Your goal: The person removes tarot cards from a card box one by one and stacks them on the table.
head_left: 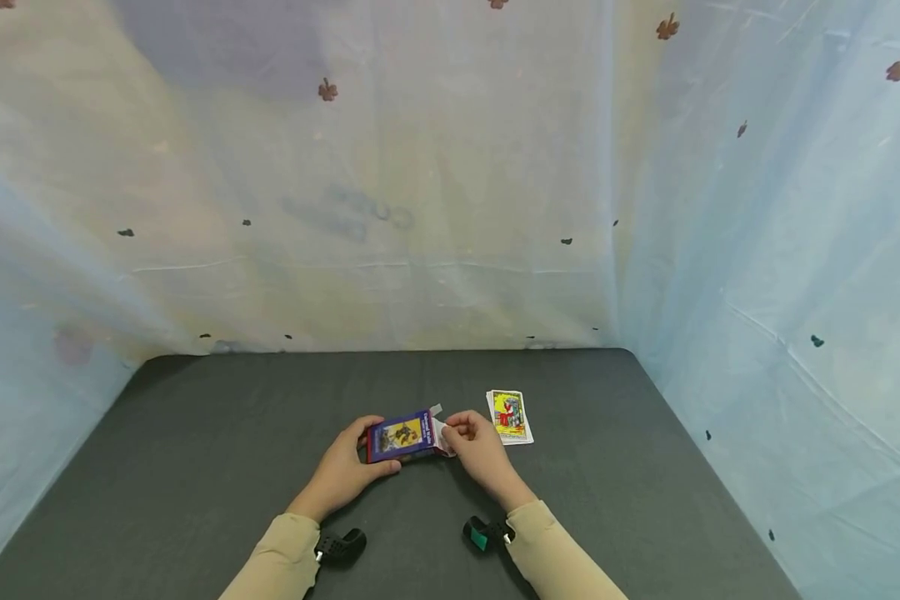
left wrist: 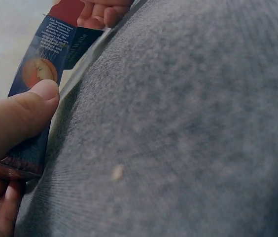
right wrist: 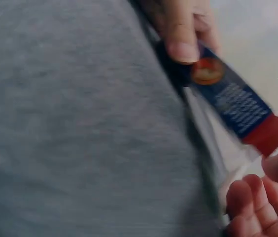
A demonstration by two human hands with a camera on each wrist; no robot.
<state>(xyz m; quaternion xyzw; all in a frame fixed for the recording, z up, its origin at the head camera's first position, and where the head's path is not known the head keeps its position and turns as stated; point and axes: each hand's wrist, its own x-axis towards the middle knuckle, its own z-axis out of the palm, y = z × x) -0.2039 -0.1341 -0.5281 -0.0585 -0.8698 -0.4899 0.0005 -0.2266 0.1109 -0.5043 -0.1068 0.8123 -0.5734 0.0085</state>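
Observation:
A blue and purple card box (head_left: 402,435) with a yellow picture on its front lies level over the table, its right end open. My left hand (head_left: 347,464) grips it from the left, the thumb along its near side; in the left wrist view that thumb (left wrist: 35,101) presses the narrow printed side. My right hand (head_left: 480,450) is at the open end, thumb and fingertips pinching at the white-lined flap (head_left: 440,435). A red side flap (right wrist: 267,137) sticks out beside the right thumb. The inside of the box is hidden.
A stack of picture cards (head_left: 509,417), the top one yellow and red, lies face up just behind my right hand. The dark grey table (head_left: 270,417) meets pale plastic sheeting (head_left: 420,308) at its back and sides. Black bands (head_left: 341,547) are on both wrists.

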